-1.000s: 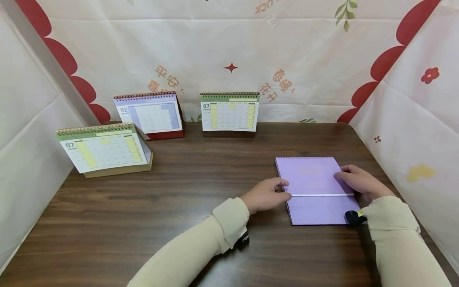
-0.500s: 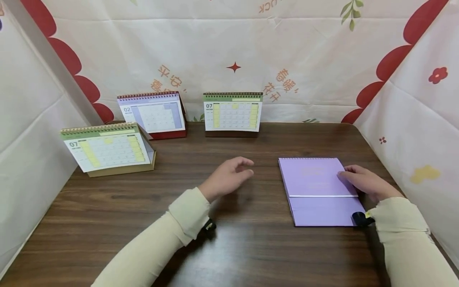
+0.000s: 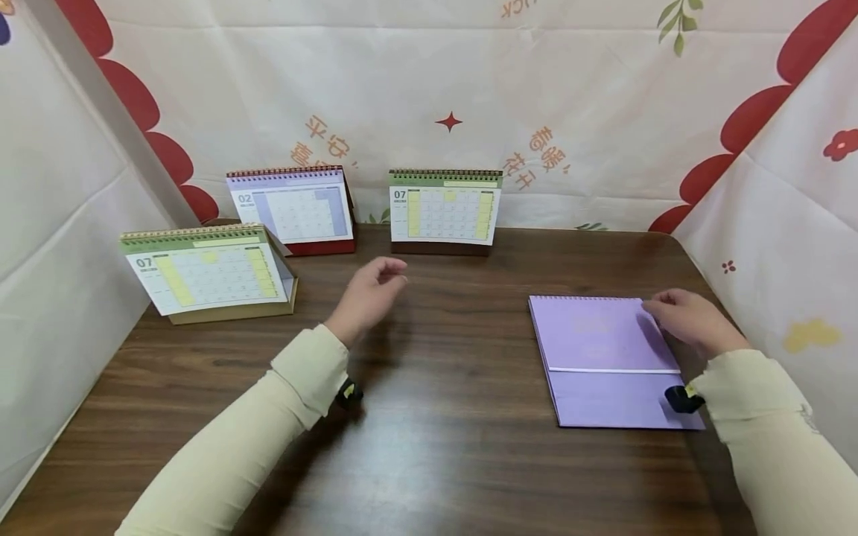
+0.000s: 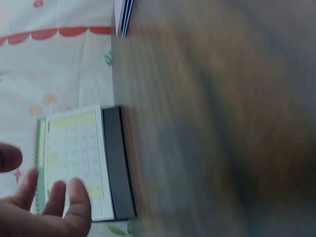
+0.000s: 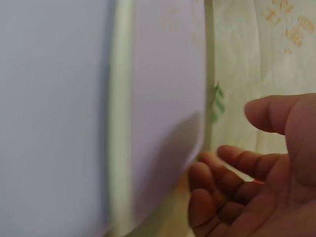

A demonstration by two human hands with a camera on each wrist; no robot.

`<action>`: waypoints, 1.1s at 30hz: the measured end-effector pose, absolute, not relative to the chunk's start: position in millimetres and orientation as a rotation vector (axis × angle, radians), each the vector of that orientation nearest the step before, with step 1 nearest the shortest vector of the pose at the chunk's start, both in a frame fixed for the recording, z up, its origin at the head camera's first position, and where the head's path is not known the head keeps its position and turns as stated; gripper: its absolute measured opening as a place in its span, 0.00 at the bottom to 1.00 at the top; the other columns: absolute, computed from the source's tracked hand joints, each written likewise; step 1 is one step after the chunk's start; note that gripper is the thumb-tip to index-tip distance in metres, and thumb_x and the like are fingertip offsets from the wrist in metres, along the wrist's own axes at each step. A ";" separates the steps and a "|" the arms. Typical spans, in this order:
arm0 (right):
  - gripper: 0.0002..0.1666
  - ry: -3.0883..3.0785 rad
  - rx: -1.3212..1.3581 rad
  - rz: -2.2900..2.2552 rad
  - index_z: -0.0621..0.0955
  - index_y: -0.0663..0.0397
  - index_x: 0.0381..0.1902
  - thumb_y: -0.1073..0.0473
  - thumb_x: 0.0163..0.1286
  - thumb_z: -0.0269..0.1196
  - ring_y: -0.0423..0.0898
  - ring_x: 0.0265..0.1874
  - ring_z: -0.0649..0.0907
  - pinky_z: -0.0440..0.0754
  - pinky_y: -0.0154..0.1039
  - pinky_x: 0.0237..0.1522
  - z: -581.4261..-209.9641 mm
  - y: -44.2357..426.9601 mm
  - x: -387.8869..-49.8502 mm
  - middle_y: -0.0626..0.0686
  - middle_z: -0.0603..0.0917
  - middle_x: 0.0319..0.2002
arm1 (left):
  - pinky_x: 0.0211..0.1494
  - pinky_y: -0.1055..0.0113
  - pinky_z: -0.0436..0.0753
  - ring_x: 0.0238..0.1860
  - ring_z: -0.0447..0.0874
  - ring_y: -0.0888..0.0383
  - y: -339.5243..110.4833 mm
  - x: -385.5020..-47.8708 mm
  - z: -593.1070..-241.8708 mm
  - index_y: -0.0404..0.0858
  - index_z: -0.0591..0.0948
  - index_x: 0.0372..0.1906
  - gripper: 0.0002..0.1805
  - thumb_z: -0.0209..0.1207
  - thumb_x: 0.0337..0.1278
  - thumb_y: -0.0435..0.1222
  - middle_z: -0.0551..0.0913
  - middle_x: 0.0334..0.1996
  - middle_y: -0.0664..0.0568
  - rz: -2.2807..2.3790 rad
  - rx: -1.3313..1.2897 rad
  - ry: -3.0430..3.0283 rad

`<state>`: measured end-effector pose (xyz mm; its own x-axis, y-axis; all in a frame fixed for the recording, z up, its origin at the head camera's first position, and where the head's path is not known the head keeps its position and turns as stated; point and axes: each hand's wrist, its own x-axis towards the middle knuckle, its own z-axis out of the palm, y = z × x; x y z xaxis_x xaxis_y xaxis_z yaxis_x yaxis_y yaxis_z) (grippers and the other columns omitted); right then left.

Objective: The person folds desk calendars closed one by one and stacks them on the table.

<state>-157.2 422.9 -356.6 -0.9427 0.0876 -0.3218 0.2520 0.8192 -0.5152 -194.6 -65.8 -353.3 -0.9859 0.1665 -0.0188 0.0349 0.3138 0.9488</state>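
Note:
A purple spiral-bound calendar (image 3: 603, 335) lies flat on the right of the table, a white strip across its middle. Beside its upper right corner is my right hand (image 3: 693, 320), fingers loosely bent and holding nothing; whether a fingertip touches the edge, I cannot tell. My left hand (image 3: 365, 298) hovers empty over the table, below the standing green-topped calendar with the dark base (image 3: 444, 212). In the left wrist view, the left hand's relaxed fingers (image 4: 79, 202) overlap that calendar (image 4: 74, 158). The right wrist view has the right hand (image 5: 256, 182) beside the purple cover (image 5: 165, 98).
At the back left stands a purple-topped calendar with a red base (image 3: 302, 212). A green-topped one with a tan base (image 3: 208, 275) stands in front of it, further left. Patterned cloth (image 3: 281, 67) encloses the wooden table (image 3: 436, 454) at the back and sides.
My left hand has left the purple calendar's left edge and moved left and back across the table. My right hand has shifted slightly up along the right edge. The head view has turned slightly.

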 end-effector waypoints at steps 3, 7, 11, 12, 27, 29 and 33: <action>0.43 2.818 0.219 -0.808 0.65 0.72 0.65 0.35 0.76 0.46 0.65 0.50 0.74 0.76 0.59 0.47 -342.1 405.9 -168.5 0.73 0.72 0.56 | 0.57 0.56 0.75 0.54 0.74 0.51 -70.2 -211.6 -349.9 0.35 0.77 0.56 0.14 0.55 0.68 0.33 0.78 0.54 0.43 1.831 0.108 2.488; 0.41 2.934 0.104 -0.788 0.67 0.67 0.66 0.35 0.76 0.46 0.66 0.55 0.72 0.69 0.64 0.55 -315.0 374.4 -189.8 0.71 0.72 0.59 | 0.59 0.56 0.73 0.55 0.73 0.50 -72.7 -228.3 -344.7 0.34 0.77 0.56 0.16 0.52 0.67 0.33 0.77 0.54 0.43 1.720 0.154 2.636; 0.37 3.004 0.007 -0.811 0.70 0.66 0.64 0.39 0.77 0.48 0.64 0.54 0.73 0.68 0.62 0.56 -292.7 341.8 -210.9 0.69 0.74 0.58 | 0.60 0.57 0.71 0.55 0.71 0.49 -69.9 -239.1 -338.5 0.33 0.76 0.58 0.18 0.52 0.66 0.33 0.75 0.55 0.42 1.513 0.303 2.824; 0.35 3.021 -0.013 -0.824 0.70 0.66 0.64 0.40 0.77 0.48 0.63 0.54 0.73 0.69 0.62 0.56 -288.4 333.6 -215.7 0.69 0.75 0.57 | 0.61 0.57 0.71 0.55 0.71 0.49 -68.6 -241.4 -336.4 0.33 0.76 0.59 0.18 0.52 0.66 0.34 0.75 0.55 0.42 1.475 0.330 2.866; 0.33 2.996 -0.107 -0.984 0.68 0.62 0.69 0.46 0.76 0.49 0.59 0.59 0.74 0.70 0.56 0.59 -274.3 258.1 -266.1 0.64 0.73 0.63 | 0.64 0.60 0.69 0.62 0.68 0.51 -62.8 -282.1 -304.4 0.37 0.70 0.67 0.25 0.50 0.66 0.38 0.68 0.63 0.44 1.402 0.147 2.983; 0.33 2.975 -0.098 -1.008 0.67 0.62 0.69 0.45 0.76 0.49 0.58 0.61 0.73 0.70 0.56 0.60 -275.2 252.2 -270.3 0.63 0.72 0.65 | 0.65 0.60 0.68 0.63 0.67 0.51 -64.2 -286.1 -301.7 0.37 0.66 0.69 0.28 0.51 0.66 0.39 0.67 0.65 0.44 1.430 0.109 2.952; 0.33 2.946 -0.061 -1.059 0.65 0.62 0.70 0.47 0.76 0.49 0.58 0.63 0.71 0.70 0.55 0.60 -277.5 243.1 -278.8 0.62 0.70 0.67 | 0.67 0.60 0.67 0.67 0.65 0.52 -64.6 -292.8 -298.5 0.38 0.60 0.74 0.34 0.51 0.66 0.43 0.64 0.69 0.45 1.499 0.045 2.851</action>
<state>-278.8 243.1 -277.5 -0.9992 -0.0401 0.0035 -0.0331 0.7705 -0.6366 -292.8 -64.6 -298.5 -0.9964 -0.0126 0.0836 0.0618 0.5672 0.8212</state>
